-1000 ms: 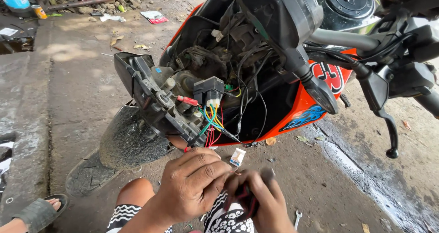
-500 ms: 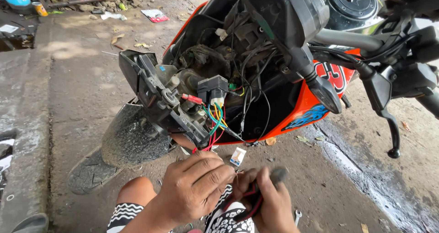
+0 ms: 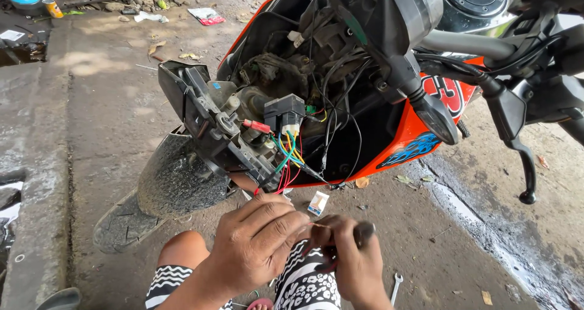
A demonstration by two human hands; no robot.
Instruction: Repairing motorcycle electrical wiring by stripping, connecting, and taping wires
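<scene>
The thin red wire (image 3: 316, 236) sits low in the picture, between your two hands, just below the open front of the orange motorbike (image 3: 420, 134). Your left hand (image 3: 258, 243) pinches one end of it, fingers together. Your right hand (image 3: 353, 255) is clamped around a dark-handled tool (image 3: 359, 232) that meets the wire; whether it cuts or strips is too hidden to tell. Keep the wire taut and short between the hands, and squeeze gently so the strands stay whole. Above hang the coloured wires (image 3: 286, 158) under a black connector (image 3: 284, 112). A small spanner (image 3: 396, 285) lies on the concrete floor (image 3: 109, 103).
</scene>
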